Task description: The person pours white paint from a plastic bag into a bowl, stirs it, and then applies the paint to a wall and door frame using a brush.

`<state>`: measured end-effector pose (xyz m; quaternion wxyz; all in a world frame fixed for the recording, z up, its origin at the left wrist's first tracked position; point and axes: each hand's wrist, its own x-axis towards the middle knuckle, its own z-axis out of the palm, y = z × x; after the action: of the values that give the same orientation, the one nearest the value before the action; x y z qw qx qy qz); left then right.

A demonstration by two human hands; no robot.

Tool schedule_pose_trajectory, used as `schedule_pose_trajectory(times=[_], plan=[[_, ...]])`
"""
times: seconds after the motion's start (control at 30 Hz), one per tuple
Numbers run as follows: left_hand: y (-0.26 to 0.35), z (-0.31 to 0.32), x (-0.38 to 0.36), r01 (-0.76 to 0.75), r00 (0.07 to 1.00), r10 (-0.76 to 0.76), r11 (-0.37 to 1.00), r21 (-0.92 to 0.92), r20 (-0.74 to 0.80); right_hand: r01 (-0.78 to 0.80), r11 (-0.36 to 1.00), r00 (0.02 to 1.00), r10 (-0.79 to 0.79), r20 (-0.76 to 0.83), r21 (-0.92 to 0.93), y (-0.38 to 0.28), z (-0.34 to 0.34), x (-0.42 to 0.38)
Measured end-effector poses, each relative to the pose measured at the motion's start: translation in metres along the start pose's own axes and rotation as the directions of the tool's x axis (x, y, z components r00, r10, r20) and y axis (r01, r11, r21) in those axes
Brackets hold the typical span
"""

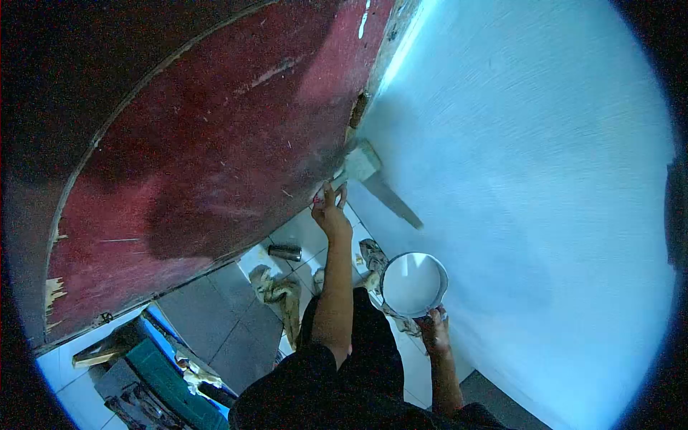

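My left hand (331,211) is closed around the handle of a wide paintbrush (360,163). The brush's bristles are at the pale blue-white wall (545,158), close to where it meets the red door panel (222,136). From the brush a dark narrow shape, probably its shadow, slants down across the wall. Lower right, my right hand (434,331) grips the edge of a round paint bucket (413,285) with white paint in it. The bucket is held beside the wall, above the floor.
A metal cup (284,252) lies on the tiled floor (222,315). Crumpled cloths (276,290) are near my legs. At the lower left stands a green box (168,380) among other items. The panel's lower edge is chipped.
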<state>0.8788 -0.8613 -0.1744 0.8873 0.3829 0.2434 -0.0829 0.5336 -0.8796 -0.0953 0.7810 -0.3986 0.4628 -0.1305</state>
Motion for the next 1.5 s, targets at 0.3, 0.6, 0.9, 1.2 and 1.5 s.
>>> schedule_pose_trajectory(times=[0.3,0.6,0.9,1.2,1.5], plan=[[-0.117,-0.119,0.116,0.608,0.786,-0.433,0.672,-0.423,0.442,0.211,0.975,0.976,-0.206,0.072,-0.074,0.065,-0.068,0.014],[-0.213,-0.183,0.185,0.260,0.965,-0.252,0.893,-0.369,0.070,-0.002,0.996,0.997,0.009,-0.081,0.092,0.006,-0.003,0.003],[0.027,0.042,-0.064,-0.104,0.993,0.099,0.992,0.066,0.067,0.095,0.987,0.994,-0.102,0.049,0.126,-0.001,-0.002,0.000],[0.119,0.117,-0.127,0.081,0.944,-0.019,0.981,-0.177,0.329,0.097,0.995,0.994,-0.099,0.043,0.032,0.017,-0.018,0.002],[-0.089,-0.097,0.031,0.291,0.955,-0.279,0.947,-0.136,0.100,0.092,0.984,0.996,-0.090,0.017,-0.155,0.036,-0.046,0.015]])
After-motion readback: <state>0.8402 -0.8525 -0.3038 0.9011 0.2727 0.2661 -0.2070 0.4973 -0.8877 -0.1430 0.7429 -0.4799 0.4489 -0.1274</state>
